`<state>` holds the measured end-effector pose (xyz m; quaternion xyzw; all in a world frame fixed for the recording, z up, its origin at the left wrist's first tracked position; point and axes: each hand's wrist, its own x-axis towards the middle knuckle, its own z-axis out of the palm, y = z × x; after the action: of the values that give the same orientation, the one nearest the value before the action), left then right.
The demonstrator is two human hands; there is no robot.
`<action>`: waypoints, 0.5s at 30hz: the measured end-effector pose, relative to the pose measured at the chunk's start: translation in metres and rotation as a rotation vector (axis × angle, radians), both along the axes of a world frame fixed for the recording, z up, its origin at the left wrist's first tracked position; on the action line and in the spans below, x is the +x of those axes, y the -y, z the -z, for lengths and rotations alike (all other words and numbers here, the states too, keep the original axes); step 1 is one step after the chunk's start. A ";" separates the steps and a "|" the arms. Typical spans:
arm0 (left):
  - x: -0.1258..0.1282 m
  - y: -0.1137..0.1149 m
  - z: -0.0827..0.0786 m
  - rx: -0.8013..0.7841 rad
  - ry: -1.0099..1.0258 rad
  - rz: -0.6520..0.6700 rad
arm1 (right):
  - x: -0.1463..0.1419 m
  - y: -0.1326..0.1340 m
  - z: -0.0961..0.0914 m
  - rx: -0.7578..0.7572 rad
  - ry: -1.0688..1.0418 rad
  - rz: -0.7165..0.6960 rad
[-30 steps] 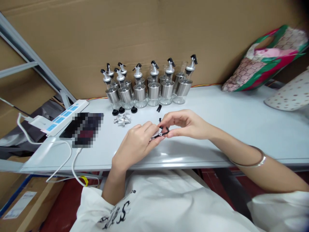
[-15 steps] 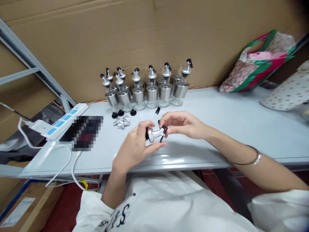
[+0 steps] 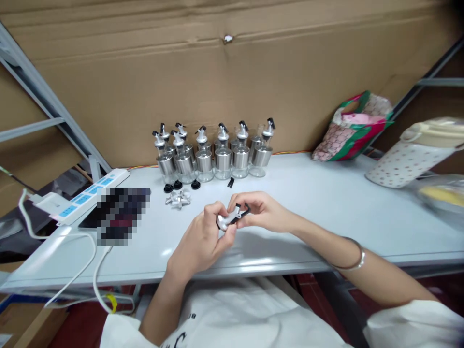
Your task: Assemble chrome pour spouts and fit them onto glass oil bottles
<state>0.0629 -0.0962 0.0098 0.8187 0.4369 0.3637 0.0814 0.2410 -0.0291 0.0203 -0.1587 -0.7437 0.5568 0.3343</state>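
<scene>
My left hand (image 3: 201,237) pinches the round base of a silver pour spout (image 3: 225,221) between thumb and fingers. At the spout's other end, my right hand (image 3: 266,211) closes on it from the right, its fingertips near the black flap lever (image 3: 245,210). The lever sticks out at an angle; the exact grip of the right fingertips is partly hidden. Beyond my hands lies a loose black lever (image 3: 230,182). To the left are silver spout bodies (image 3: 179,198) in a small heap and several black stoppers (image 3: 195,184).
Behind the loose parts stand rows of glass bottles with steel bands (image 3: 204,161), several topped with spouts. A power strip (image 3: 90,195) and a blurred-out dark device (image 3: 89,220) with a white cable are at left. A patterned bag (image 3: 348,133) and a dotted flask (image 3: 406,159) stand at right.
The view has tilted up, so the table things appear lower. My hands have turned the spout, tipping its lever end upward, and the left thumb has closed in on its base.
</scene>
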 end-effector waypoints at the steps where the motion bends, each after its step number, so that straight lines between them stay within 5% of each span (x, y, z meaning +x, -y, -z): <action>1: 0.001 0.000 -0.001 -0.004 -0.006 -0.010 | -0.001 0.000 0.001 0.001 -0.015 -0.003; 6: 0.001 0.002 -0.002 -0.077 -0.022 -0.035 | 0.000 0.000 0.002 -0.052 -0.033 -0.069; 15: 0.002 -0.003 0.006 0.066 -0.108 -0.024 | -0.003 -0.009 0.014 -0.281 -0.159 -0.094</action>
<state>0.0645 -0.0936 0.0033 0.8340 0.4382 0.3341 0.0266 0.2381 -0.0196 0.0064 -0.1241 -0.6363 0.6811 0.3402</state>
